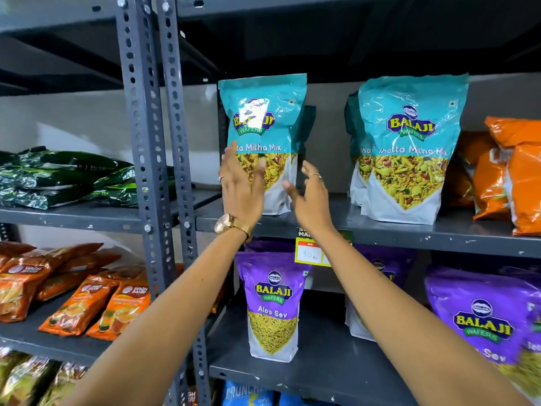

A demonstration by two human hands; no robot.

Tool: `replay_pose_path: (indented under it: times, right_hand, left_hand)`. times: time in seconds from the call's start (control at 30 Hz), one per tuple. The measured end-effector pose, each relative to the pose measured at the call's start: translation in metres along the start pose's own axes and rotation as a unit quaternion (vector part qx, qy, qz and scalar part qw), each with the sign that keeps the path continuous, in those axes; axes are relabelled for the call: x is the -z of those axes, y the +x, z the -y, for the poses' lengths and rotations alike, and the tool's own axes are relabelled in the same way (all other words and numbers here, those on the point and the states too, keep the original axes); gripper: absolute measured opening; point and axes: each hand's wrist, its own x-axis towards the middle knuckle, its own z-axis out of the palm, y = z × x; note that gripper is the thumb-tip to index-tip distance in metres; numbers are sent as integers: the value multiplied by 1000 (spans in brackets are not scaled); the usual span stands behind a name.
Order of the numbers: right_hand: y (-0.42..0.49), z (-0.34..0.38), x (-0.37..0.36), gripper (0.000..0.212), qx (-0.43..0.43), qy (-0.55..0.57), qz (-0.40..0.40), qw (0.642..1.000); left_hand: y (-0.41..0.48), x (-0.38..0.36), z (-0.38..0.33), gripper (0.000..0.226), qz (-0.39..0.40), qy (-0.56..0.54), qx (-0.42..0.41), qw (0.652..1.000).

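A teal snack pouch labelled Khatta Mitha Mix stands upright at the left end of a grey metal shelf. My left hand, with a gold watch on the wrist, lies with straight fingers against the pouch's lower left front. My right hand hovers just right of the pouch with fingers loosely spread; whether it touches the pouch is unclear. More teal pouches of the same kind stand further right on the shelf.
Orange bags fill the shelf's right end. Below stand purple Aloo Sev pouches and a yellow price tag. A perforated upright post divides off a left rack with dark green packets and orange tea packets.
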Motion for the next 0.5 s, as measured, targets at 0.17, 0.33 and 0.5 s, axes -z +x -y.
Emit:
replay_pose_path:
  times: [0.17,0.33,0.5]
  right_hand:
    - [-45,-9,49,36,86,2,-97,992]
    - [-114,-36,114,25,72,-27,-192,978]
    - [-186,-109,188,21,-23,-75,-308,948]
  left_hand:
    - [-62,-21,-35,55,-7,-30,-140,990]
    - [-150,-55,-52,51,38,-65,-168,983]
    - [-243,-106,-48,46,148,-180,-100,967]
